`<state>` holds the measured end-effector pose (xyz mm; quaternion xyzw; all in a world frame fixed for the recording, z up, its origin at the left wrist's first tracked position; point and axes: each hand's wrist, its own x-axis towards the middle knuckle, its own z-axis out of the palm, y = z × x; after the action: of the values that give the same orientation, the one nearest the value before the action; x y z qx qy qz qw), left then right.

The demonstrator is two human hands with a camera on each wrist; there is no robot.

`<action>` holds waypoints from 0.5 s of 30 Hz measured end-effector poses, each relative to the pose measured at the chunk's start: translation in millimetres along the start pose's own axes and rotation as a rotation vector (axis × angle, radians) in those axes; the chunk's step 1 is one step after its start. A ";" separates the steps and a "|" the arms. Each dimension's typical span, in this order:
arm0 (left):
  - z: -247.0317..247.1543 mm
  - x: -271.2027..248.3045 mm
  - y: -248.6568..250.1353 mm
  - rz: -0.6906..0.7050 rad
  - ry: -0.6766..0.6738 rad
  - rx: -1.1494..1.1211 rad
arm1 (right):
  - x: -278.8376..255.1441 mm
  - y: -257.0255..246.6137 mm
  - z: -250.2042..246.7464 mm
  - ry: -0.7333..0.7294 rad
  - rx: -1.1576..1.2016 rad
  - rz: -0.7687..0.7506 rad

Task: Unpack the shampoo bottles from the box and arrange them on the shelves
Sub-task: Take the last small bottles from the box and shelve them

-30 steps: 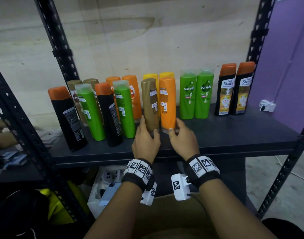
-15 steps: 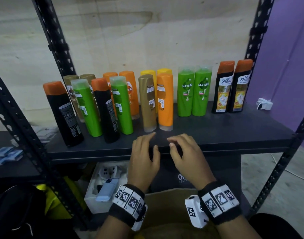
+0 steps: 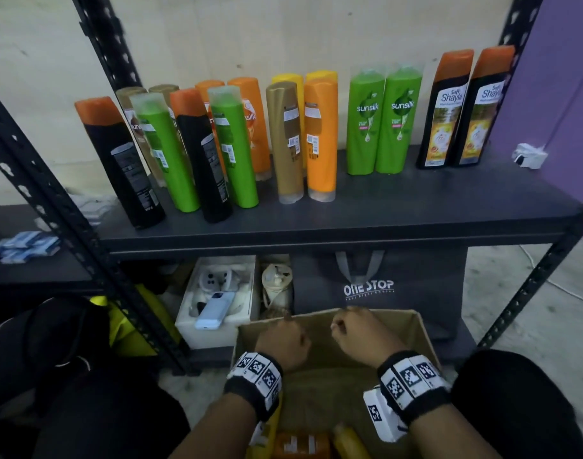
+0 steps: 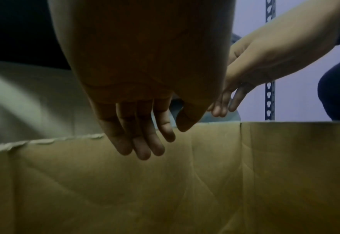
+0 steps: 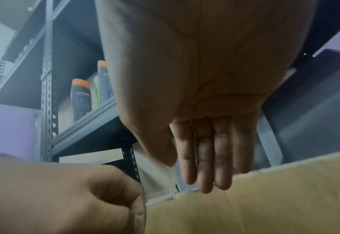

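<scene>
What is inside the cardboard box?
At the near end of the box, an orange bottle and a yellow bottle lie visible. Both hands, left and right, hang over it empty. The forearms cover part of the floor, so any others cannot be seen.

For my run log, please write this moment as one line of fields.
left hand: open, empty, over brown cardboard box | right hand: open, empty, over box | black metal shelf: bottles upright

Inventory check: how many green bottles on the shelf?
4. Right of centre, side by side: left Sunsilk green bottle, right Sunsilk green bottle. In the left cluster's front row: far-left green bottle, second green bottle. Back rows may hide more.
</scene>
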<state>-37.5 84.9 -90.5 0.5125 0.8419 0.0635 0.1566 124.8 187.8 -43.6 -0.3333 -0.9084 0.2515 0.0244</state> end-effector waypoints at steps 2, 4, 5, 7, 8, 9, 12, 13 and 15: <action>10.7 -4.5 -4.7 -0.063 -0.092 0.040 | -1.2 2.7 7.7 -0.075 0.010 0.053; 21.7 -7.2 -8.9 -0.099 -0.162 0.063 | -3.2 3.0 17.2 -0.146 0.009 0.084; 29.3 -8.2 -10.7 -0.117 -0.190 0.064 | -3.5 2.9 23.1 -0.183 0.000 0.095; 42.9 -10.3 -13.2 -0.154 -0.238 0.083 | -3.8 3.1 39.3 -0.243 -0.014 0.118; 48.8 -11.1 -14.8 -0.156 -0.257 0.091 | -3.1 2.9 48.1 -0.270 -0.019 0.123; 55.5 -13.2 -16.3 -0.157 -0.276 0.098 | -3.5 2.9 56.5 -0.304 -0.026 0.129; 76.8 -19.8 -19.4 -0.158 -0.337 0.098 | -6.9 5.3 79.8 -0.410 -0.074 0.157; 81.5 -22.4 -20.1 -0.162 -0.354 0.095 | -7.5 6.3 86.9 -0.443 -0.090 0.162; 95.1 -26.8 -23.0 -0.160 -0.389 0.109 | -11.1 9.1 99.2 -0.513 -0.140 0.177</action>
<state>-14.2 45.4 -181.0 0.4542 0.8361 -0.0946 0.2927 117.8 143.3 -133.0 -0.3375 -0.8674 0.2656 -0.2514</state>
